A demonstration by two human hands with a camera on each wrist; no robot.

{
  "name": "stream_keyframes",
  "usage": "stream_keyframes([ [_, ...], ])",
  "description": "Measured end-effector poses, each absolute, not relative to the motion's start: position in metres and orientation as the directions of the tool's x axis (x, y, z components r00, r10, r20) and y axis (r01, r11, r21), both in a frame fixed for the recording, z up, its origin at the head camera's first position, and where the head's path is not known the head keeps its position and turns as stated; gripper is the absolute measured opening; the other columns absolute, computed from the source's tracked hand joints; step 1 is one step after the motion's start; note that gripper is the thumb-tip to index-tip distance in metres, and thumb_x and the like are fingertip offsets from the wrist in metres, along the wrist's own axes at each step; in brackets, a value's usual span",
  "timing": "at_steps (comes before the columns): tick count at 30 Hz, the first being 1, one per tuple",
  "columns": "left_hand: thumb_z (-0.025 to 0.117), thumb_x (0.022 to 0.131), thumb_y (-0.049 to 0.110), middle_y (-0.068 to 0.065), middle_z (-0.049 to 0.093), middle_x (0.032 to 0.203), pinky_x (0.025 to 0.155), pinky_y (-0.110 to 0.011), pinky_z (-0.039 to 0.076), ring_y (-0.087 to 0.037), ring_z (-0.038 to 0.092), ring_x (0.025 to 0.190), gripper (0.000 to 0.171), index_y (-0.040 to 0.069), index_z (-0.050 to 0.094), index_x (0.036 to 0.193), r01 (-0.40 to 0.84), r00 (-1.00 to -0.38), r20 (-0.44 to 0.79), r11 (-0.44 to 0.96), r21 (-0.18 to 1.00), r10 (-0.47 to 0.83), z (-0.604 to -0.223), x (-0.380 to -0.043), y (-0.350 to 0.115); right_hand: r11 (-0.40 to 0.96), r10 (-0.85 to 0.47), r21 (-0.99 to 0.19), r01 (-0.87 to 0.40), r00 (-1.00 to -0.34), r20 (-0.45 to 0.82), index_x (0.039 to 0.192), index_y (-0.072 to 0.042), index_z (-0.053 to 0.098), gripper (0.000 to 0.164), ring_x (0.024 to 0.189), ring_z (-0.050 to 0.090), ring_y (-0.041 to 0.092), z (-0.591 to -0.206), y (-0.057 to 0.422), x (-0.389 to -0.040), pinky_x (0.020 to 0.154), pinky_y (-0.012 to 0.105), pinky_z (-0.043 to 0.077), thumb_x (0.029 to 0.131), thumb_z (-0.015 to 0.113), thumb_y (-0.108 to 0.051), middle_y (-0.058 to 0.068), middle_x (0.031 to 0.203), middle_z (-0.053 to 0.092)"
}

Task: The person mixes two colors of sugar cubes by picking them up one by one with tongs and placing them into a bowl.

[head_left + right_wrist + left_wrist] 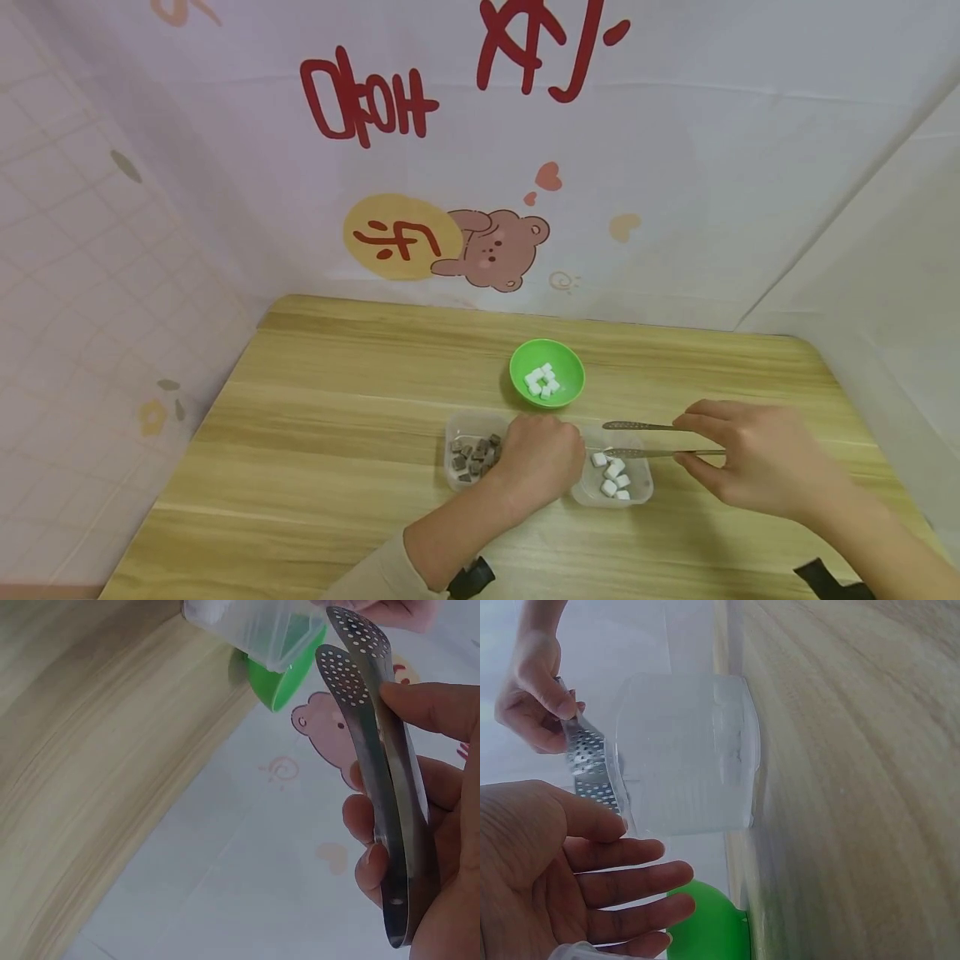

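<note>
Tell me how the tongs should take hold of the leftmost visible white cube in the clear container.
Pinch two opposite side faces of the white cube with the tongs, ideally from above. Its flat sides should suit the paired tips; the clear container is open on top, but its walls hinder a sideways approach.

bowl (568, 371): beyond left hand (542, 458), holds cubes (535, 388)
left tub (450, 442): left of left hand, holds blocks (460, 462)
right tub (642, 479): between left hand and right hand (765, 458), holds more cubes (609, 488)
tongs (409, 795): in right hand, tips (626, 453) over right tub
</note>
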State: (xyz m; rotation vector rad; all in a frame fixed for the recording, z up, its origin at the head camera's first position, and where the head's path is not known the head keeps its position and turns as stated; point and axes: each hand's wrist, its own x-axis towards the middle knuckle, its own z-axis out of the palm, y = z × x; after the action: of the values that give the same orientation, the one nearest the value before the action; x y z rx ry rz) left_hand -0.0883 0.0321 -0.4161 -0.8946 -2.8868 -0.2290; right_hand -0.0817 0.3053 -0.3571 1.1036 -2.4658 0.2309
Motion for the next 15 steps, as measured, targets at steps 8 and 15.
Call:
stream_keyframes([
  [8,0.070,0.087,0.016,0.010,0.042,0.050,0.040,-0.029,0.035,-0.009,0.042,0.045,0.043,0.023,0.047,0.052,0.562,-0.826,0.140,0.818,0.127,0.546,-0.416,-0.088,0.032,0.648,-0.723,0.051,-0.760,-0.592,0.355,0.092,-0.017,0.077,0.028,0.063,0.056,-0.005,-0.364,0.294,-0.084,0.049,0.019,0.044,0.067,0.085,-0.026,-0.014,0.088,0.068],
  [15,0.070,0.088,0.017,0.010,0.045,0.051,0.040,-0.030,0.035,-0.009,0.044,0.045,0.043,0.023,0.048,0.052,0.568,-0.820,0.168,0.813,0.127,0.547,-0.417,-0.088,0.031,0.631,-0.758,0.084,-0.771,-0.590,0.277,0.082,-0.018,0.068,0.025,0.060,0.039,-0.007,-0.367,0.281,-0.085,0.047,0.019,0.036,0.063,0.085,-0.020,-0.017,0.078,0.056],
])
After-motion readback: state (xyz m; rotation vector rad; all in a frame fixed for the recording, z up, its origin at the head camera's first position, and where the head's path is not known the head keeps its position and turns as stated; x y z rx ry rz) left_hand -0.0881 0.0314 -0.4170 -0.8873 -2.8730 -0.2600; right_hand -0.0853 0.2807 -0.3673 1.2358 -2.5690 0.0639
